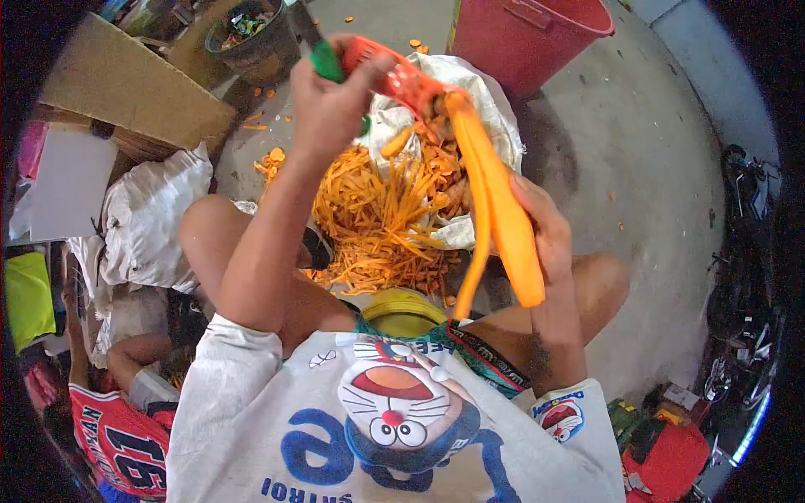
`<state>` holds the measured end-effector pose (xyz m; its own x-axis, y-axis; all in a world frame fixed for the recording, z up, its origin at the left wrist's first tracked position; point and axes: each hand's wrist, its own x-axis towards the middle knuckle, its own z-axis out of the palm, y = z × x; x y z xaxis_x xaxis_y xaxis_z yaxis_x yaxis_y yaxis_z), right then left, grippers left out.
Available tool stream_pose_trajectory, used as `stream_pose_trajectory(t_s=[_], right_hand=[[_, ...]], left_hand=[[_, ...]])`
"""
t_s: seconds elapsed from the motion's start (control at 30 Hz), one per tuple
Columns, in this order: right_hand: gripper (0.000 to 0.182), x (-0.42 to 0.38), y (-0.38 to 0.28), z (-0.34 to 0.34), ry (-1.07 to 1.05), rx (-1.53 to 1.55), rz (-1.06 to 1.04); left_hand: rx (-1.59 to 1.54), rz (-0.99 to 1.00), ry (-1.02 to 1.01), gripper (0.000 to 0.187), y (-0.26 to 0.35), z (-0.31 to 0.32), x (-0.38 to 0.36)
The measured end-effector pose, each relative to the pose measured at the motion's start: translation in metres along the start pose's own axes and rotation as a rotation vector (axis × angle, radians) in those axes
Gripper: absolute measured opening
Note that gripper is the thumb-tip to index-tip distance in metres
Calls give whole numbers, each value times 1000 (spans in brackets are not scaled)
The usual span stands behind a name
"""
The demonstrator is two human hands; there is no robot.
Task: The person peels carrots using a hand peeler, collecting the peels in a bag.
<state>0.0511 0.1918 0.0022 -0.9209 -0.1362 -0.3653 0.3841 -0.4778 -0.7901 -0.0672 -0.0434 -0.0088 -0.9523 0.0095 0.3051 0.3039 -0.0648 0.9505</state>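
A: Carrot (503, 214) — where?
B: Upright-ish, centre frame, over the heap of peelings (377, 226) on a white sack (482, 105). A long strip hangs off it.
A: Hands?
B: R hand (545, 230) wrapped round carrot's lower half. L hand (331, 101) fisted on red peeler (394, 75), blade at carrot's top end.
A: Surroundings?
B: Red bucket (528, 38) behind sack; cardboard (126, 80) far left; another person in a red jersey (113, 440) lower left.

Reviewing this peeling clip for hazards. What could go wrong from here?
1. The right hand grips the carrot right below the peeler pulled by the left hand; a slip could nick fingers.
2. The long peel hangs toward the lap and may miss the pile of strips on the white sack.
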Motion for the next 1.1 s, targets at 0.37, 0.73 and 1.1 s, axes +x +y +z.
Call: stream_pose_trajectory(t_s=[0.37,0.73,1.1], right_hand=[[44,9,1,-28,-160,189,-3],[51,-2,-4,-2,-130,61,3],[29,2,16,-7,-40,-1004,-473]], left_hand=[[58,91,-276,22,25,47,-67],[663,122,-15,26,2,-6,-11],[1003,-204,-680,29,-9,1,-35]])
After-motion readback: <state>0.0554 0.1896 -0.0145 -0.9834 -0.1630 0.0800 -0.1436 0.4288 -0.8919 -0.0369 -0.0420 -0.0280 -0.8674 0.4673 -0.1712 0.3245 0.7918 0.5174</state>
